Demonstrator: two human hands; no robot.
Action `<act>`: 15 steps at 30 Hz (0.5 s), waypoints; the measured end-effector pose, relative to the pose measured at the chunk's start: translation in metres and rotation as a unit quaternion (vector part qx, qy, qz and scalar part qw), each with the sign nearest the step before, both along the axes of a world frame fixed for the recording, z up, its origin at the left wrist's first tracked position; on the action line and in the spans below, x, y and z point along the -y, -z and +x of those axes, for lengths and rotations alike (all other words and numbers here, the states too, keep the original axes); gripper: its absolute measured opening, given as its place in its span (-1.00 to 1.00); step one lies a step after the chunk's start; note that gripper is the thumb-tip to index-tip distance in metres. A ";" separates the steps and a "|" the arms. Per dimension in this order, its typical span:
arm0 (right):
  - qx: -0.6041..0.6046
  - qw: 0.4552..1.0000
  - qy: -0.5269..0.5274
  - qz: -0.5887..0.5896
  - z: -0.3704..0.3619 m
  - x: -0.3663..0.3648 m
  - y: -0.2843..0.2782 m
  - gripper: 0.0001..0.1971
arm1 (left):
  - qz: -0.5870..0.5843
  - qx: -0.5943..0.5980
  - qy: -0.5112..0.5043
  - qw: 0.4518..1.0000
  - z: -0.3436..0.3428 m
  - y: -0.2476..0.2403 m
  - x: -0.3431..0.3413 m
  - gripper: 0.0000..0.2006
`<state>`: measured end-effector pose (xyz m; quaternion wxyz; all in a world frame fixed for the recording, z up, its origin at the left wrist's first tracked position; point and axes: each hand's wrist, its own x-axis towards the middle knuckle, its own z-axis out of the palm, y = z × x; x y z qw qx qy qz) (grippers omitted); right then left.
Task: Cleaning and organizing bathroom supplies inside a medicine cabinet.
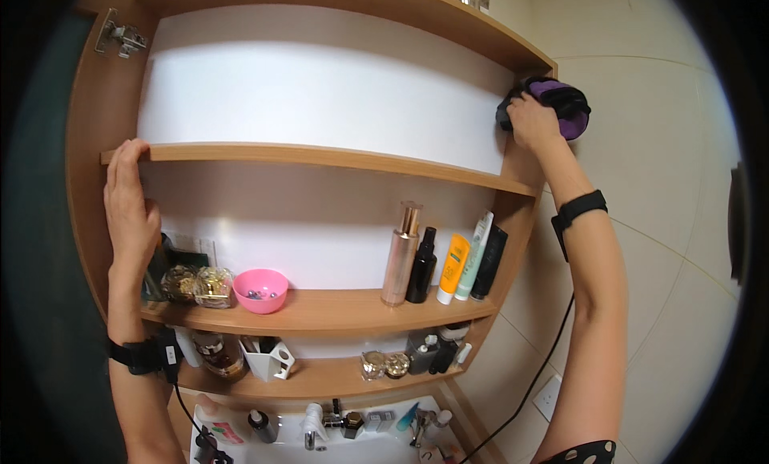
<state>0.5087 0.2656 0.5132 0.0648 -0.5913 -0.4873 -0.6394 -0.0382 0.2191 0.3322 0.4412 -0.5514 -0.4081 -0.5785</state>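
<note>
My right hand [533, 121] reaches up to the right end of the upper shelf, its fingers closed on a black and purple item [570, 111]. That item bulges out past the cabinet's right side, and its exact kind is unclear. At the left end of the same wooden shelf [320, 154], my left hand [130, 199] rests with stretched fingers, the tips lying over the front edge. Below it on the middle shelf are small jars [215, 288] with gold contents and a pink bowl [261, 291] holding small silvery pieces.
The middle shelf's right side carries a rose-gold bottle [400, 256], a black spray bottle [422, 268] and an orange tube [453, 269]. Lower down stand a white holder [268, 360] and more jars [384, 365]. A sink [360, 449] with a faucet lies beneath. Black cables hang by both arms.
</note>
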 end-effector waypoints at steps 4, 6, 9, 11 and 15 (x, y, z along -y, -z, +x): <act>-0.056 0.976 0.002 -0.210 -0.020 0.027 0.029 -0.77 | 0.002 -0.011 -0.021 1.000 -0.006 0.000 -0.002 -0.35; -0.099 0.962 -0.035 -0.253 -0.020 0.024 0.041 -0.75 | -0.001 -0.008 -0.029 1.000 -0.007 0.001 -0.001 -0.36; -0.204 0.945 -0.032 -0.253 -0.027 0.025 0.037 -0.73 | -0.024 -0.004 0.000 1.000 -0.008 -0.002 0.004 -0.36; -0.188 0.945 -0.052 -0.264 -0.027 0.022 0.034 -0.72 | -0.025 -0.008 0.002 1.000 -0.007 -0.002 0.007 -0.35; -0.257 0.894 -0.280 -0.239 -0.036 0.023 0.036 -0.64 | -0.033 -0.001 -0.001 0.999 0.004 -0.004 0.007 -0.31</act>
